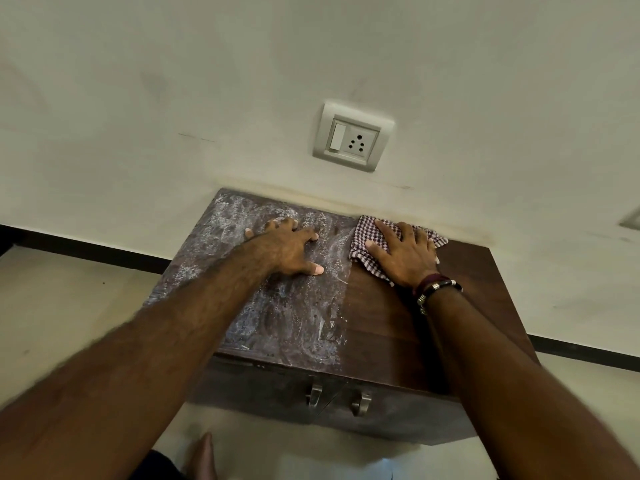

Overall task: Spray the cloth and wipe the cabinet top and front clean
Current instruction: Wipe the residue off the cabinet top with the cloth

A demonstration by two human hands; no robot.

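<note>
I see both arms stretched forward and down over the cabinet (398, 323), which stands against the wall (242, 81). My left hand (289, 249) lies flat on the cabinet top with fingers spread wide and straight, thumb out to the right, holding nothing. My right hand (403, 252) lies palm down on the cloth (363, 233), fingers straight and slightly fanned, pressing it against the top; bracelets (434, 289) circle that wrist.

The cloth is a checked rag, bunched under the right hand near the back edge of the top, just beside the wall, and close to the right of the left hand without touching it. The part of the top under and around the left hand is covered in a whitish, streaky film; the part to the right of the cloth and nearer me is dark, plain wood, with a fairly straight line between the two.

The front edge of the top sits between my forearms, and below it two metal handles (337, 398) show on the front. A socket (353, 136) is on the wall above the cabinet. Floor (69, 306) lies open on both sides, and a bare foot (202, 455) shows below.
</note>
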